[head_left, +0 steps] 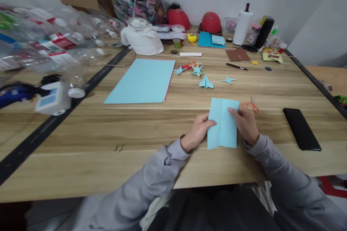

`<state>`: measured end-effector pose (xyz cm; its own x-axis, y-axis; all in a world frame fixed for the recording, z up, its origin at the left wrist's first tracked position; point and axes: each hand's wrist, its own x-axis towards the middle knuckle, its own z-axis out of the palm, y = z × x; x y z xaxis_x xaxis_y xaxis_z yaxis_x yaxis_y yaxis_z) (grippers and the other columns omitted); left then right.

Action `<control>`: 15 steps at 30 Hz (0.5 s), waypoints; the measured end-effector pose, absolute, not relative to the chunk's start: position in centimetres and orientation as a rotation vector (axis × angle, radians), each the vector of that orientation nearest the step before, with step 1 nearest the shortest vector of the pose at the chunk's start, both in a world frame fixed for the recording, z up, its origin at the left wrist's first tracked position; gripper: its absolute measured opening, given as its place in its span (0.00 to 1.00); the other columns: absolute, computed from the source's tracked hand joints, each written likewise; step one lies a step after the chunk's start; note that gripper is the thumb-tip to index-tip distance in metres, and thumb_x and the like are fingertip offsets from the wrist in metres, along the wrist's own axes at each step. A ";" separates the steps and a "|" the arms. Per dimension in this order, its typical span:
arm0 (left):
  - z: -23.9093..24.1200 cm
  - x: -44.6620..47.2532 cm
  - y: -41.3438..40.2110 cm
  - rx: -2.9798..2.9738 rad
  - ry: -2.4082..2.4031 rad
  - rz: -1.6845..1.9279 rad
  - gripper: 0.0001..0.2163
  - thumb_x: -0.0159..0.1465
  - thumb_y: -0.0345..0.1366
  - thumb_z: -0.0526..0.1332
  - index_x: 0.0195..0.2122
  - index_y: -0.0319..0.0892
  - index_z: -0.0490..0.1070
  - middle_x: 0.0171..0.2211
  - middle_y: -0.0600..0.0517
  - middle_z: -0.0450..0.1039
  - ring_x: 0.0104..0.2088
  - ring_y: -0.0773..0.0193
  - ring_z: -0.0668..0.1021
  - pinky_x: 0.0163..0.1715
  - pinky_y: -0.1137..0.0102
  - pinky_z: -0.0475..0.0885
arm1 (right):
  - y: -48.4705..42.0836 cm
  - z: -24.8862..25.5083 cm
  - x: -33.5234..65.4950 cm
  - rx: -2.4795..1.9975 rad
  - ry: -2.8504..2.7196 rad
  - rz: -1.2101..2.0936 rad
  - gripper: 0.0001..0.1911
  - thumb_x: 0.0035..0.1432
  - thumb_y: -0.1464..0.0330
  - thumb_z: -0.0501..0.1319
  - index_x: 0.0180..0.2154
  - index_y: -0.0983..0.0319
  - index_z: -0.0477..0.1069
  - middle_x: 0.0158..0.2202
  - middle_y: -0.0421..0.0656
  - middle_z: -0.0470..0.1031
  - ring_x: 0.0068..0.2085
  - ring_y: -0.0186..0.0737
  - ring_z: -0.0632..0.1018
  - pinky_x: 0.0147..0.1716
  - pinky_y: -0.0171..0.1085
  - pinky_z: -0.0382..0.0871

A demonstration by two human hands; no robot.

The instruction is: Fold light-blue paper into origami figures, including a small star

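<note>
A light blue sheet of paper (223, 124) with a lengthwise crease is held just above the wooden table (135, 133) in front of me. My left hand (197, 131) pinches its left edge with thumb and fingers closed on the paper. My right hand (245, 122) grips the right edge, the thumb lying across the top of the sheet. Both arms wear grey sleeves.
Orange-handled scissors (251, 105) lie just beyond my right hand. A black phone (301, 128) rests at the right. Several folded paper planes (206, 82) and a large blue sheet (143, 81) lie farther back. Clear plastic bottles (54, 48) crowd the left.
</note>
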<state>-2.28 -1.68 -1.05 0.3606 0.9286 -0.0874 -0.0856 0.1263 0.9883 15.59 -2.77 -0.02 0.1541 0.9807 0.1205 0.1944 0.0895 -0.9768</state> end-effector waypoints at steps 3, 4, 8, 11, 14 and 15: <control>-0.7 -2.2 -1.6 0.993 0.935 0.856 0.09 0.47 0.38 0.66 0.25 0.37 0.74 0.23 0.52 0.75 0.23 0.64 0.74 0.26 0.69 0.69 | -2.6 0.2 15.8 -1.278 -1.212 1.055 0.18 0.47 0.53 0.68 0.25 0.61 0.71 0.23 0.39 0.70 0.25 0.35 0.69 0.25 0.36 0.65; -0.6 -2.1 -1.6 0.968 0.940 0.868 0.10 0.47 0.39 0.67 0.27 0.37 0.75 0.25 0.51 0.77 0.25 0.62 0.75 0.27 0.68 0.70 | -2.7 0.2 15.9 -1.264 -1.228 1.091 0.18 0.46 0.53 0.68 0.26 0.62 0.72 0.23 0.39 0.71 0.25 0.35 0.70 0.26 0.36 0.66; -1.0 -2.3 -0.8 1.241 1.078 1.015 0.14 0.51 0.35 0.64 0.40 0.37 0.76 0.37 0.46 0.80 0.35 0.57 0.80 0.36 0.64 0.75 | -2.8 -0.2 15.9 -1.333 -1.470 1.077 0.18 0.50 0.54 0.65 0.23 0.61 0.67 0.20 0.37 0.66 0.22 0.33 0.65 0.21 0.33 0.58; -2.0 -2.8 -0.1 1.713 1.205 1.118 0.23 0.56 0.30 0.59 0.55 0.37 0.69 0.48 0.42 0.78 0.43 0.56 0.79 0.46 0.59 0.75 | -2.7 -0.8 16.1 -1.573 -1.736 0.722 0.14 0.54 0.60 0.62 0.22 0.61 0.66 0.19 0.36 0.63 0.22 0.32 0.62 0.23 0.33 0.53; -2.6 -3.1 0.2 2.262 1.232 1.022 0.18 0.60 0.28 0.58 0.52 0.37 0.71 0.51 0.40 0.75 0.52 0.52 0.75 0.54 0.54 0.70 | -2.5 -1.3 16.3 -1.813 -1.894 0.316 0.11 0.54 0.64 0.61 0.23 0.60 0.66 0.19 0.37 0.65 0.22 0.33 0.63 0.24 0.34 0.51; -2.6 -3.2 0.1 2.411 1.207 0.953 0.16 0.61 0.27 0.57 0.50 0.37 0.73 0.51 0.40 0.74 0.52 0.52 0.74 0.54 0.54 0.70 | -2.4 -1.4 16.4 -1.848 -1.920 0.260 0.10 0.55 0.64 0.62 0.24 0.60 0.67 0.20 0.37 0.66 0.23 0.34 0.64 0.25 0.34 0.51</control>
<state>-3.22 0.14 -2.61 0.4329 0.7903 0.4336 0.6049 -0.6113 0.5103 16.36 -2.38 -1.45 0.0083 0.9810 0.1940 0.8938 0.0797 -0.4413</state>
